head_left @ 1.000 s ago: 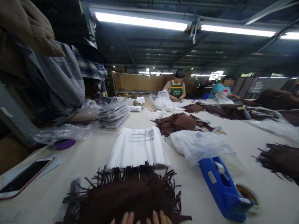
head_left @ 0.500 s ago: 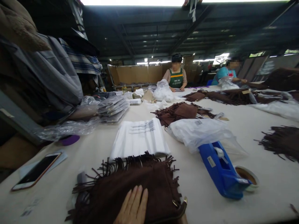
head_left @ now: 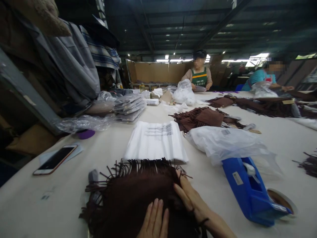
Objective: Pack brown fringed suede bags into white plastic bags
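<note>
Since half a second ago the right hand (head_left: 192, 198) has come into view and now lies along the right side of the dark brown fringed bag (head_left: 133, 198), fingers stretched forward and spread over its top edge, while the left hand (head_left: 155, 221) stays flat on the near part of the bag, fingers together and open, gripping nothing. Both hands press on the bag without closing around it. The bag lies on the pale surface (head_left: 104, 148) right in front of the person, its fringe fanning toward a stack of white folded plastic bags (head_left: 156, 141) just beyond it. To the right sits a blue tape dispenser (head_left: 250, 191), with a crumpled clear plastic bag (head_left: 223, 142) behind it. A phone (head_left: 55, 159) lies well to the left on the surface. Farther back are more brown fringed pieces (head_left: 203, 117), and two other people work at the far end
</note>
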Demonstrator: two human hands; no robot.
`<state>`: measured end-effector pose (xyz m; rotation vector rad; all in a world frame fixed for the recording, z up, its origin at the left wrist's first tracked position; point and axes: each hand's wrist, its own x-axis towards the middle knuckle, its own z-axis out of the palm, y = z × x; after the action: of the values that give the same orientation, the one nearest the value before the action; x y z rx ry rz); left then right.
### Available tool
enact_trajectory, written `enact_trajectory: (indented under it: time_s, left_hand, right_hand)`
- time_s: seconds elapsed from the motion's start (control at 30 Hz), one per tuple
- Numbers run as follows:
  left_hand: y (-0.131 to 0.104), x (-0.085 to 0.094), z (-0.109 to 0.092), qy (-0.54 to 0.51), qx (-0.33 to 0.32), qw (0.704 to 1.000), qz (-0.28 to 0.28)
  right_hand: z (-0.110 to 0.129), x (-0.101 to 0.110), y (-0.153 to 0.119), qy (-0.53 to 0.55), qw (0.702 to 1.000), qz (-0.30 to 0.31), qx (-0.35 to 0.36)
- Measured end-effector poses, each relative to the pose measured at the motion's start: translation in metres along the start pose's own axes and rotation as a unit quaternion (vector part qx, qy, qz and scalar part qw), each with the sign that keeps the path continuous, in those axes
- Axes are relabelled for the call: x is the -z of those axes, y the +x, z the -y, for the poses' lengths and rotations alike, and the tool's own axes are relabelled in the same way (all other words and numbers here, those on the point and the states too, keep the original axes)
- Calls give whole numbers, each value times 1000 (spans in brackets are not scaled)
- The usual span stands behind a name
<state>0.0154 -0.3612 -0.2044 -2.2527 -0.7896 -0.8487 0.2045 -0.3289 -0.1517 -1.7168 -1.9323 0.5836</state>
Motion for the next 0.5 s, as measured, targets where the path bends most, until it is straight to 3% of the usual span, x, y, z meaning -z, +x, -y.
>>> enact_trajectory:
  time_s: [0.07,0.17,0.3,0.37,0.43,0.5]
  left_hand:
    - [-1,-2,0,-14,-1,1000,-2]
    - [-7,-9,-2,-48,2,999,11]
    - [-9,-6,0,-95,8,995,-37]
    - [-3,9,19,-144,5,989,-19]
    - [3,29,57,-208,-6,978,17]
    - [4,48,107,-182,97,974,91]
  right_hand:
    - [14,-17,3,-100,995,12,10]
    - [27,-49,4,-202,978,-27,42]
    - [8,-72,-3,-247,951,-111,148]
    - [-12,-73,-4,-269,932,-122,211]
    - [-27,-72,-1,-283,906,-133,285]
    - [-32,-68,3,-291,888,-123,333]
